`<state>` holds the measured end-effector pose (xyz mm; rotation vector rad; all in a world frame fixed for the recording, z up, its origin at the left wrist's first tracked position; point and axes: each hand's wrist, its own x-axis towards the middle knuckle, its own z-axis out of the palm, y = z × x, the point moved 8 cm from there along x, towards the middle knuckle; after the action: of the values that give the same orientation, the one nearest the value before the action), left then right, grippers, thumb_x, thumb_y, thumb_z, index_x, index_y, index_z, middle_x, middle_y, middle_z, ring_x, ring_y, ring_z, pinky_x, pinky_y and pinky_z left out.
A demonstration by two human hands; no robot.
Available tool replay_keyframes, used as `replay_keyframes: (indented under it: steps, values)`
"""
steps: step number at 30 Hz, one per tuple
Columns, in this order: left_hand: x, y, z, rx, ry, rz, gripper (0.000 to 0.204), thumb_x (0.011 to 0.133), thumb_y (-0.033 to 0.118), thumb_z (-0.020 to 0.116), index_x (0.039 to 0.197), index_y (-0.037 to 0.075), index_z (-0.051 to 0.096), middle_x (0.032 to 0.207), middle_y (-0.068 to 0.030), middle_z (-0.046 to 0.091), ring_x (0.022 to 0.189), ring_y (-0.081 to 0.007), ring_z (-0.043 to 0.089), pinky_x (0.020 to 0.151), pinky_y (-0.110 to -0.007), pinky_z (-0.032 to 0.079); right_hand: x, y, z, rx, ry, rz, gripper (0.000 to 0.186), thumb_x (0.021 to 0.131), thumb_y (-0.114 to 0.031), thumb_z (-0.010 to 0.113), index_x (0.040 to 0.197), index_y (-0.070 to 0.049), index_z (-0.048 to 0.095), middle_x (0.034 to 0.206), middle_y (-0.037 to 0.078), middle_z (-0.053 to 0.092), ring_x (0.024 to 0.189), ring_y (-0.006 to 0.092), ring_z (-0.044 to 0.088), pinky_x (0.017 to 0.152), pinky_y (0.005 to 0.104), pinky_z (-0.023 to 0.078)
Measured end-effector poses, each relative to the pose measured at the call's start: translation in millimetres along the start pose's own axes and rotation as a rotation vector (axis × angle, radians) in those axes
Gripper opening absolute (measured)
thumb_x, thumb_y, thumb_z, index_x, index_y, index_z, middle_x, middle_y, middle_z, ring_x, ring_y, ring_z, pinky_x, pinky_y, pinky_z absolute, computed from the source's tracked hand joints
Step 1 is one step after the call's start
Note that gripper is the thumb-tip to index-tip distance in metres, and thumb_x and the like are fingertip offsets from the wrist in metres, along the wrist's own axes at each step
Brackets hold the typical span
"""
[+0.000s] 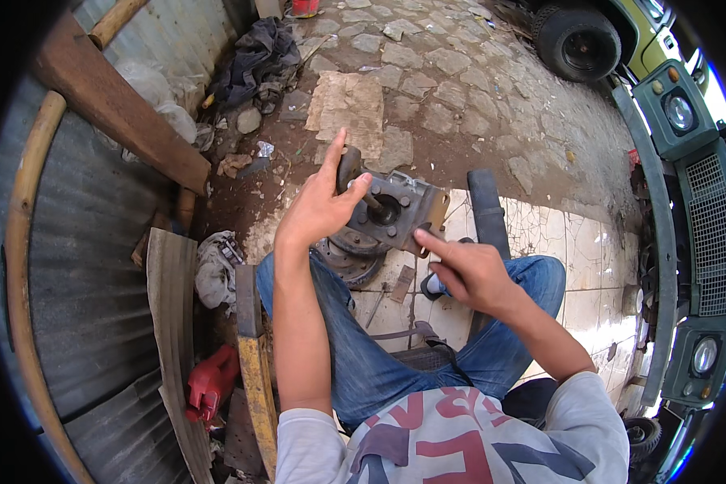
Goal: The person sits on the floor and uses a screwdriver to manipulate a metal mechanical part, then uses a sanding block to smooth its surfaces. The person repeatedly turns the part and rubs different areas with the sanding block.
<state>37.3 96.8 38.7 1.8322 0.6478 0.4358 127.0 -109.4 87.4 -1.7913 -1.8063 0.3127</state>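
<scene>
A dark steel mechanical part (397, 222) has a square bolted plate, a round opening with a shaft, a tubular piece (349, 164) rising at its upper left and a rusty bracket at its right. My left hand (319, 202) grips the tubular piece, index finger stretched upward along it. My right hand (468, 270) holds the plate's lower right edge, index finger on its face and the other fingers curled. Behind and beneath the part lie round dark metal discs (355, 266), partly hidden by it. A thin rod (375, 306) and a small brown piece (403, 282) lie on the tiles below.
Corrugated sheets (81, 282), a beam (121, 113) and a red jerrycan (210, 385) are at left. Green vehicle fronts (706, 226) and a tire (577, 44) are at right. A dark pipe (489, 210) lies on the tiles; cardboard (339, 97) and rags (254, 60) lie beyond.
</scene>
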Motion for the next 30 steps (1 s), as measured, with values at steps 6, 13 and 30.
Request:
replay_keyframes:
  steps: [6, 13, 30]
  values:
    - [3, -13, 3, -0.041, 0.117, -0.010, 0.081, 0.099, 0.054, 0.056, 0.157, 0.006, 0.028, 0.140, -0.0297, 0.054, 0.137, -0.0380, 0.050, 0.111, -0.038, 0.038, 5, 15, -19, 0.049, 0.214, 0.035, 0.054, 0.089, 0.001, 0.066, 0.139, -0.016, 0.060, 0.089, 0.013, 0.070, 0.069, 0.0282, 0.067, 0.063, 0.0373, 0.054]
    - [12, -44, 23, -0.230, 0.024, -0.226, 0.073, 0.103, 0.058, 0.047, 0.143, -0.003, 0.050, 0.143, -0.0235, 0.056, 0.138, -0.0291, 0.049, 0.113, -0.033, 0.034, 0, 17, -24, -0.008, 0.145, 0.020, 0.057, 0.088, -0.001, 0.066, 0.142, -0.017, 0.058, 0.082, 0.010, 0.067, 0.066, 0.0265, 0.065, 0.060, 0.0362, 0.052]
    - [26, -63, 24, -0.239, -0.004, -0.176, 0.068, 0.103, 0.054, 0.049, 0.134, -0.006, 0.058, 0.129, -0.0208, 0.065, 0.122, -0.0240, 0.060, 0.105, -0.032, 0.041, -3, -5, -12, -0.192, 0.031, -0.204, 0.070, 0.079, -0.003, 0.070, 0.144, -0.025, 0.056, 0.066, 0.002, 0.055, 0.053, 0.0194, 0.056, 0.052, 0.0360, 0.049]
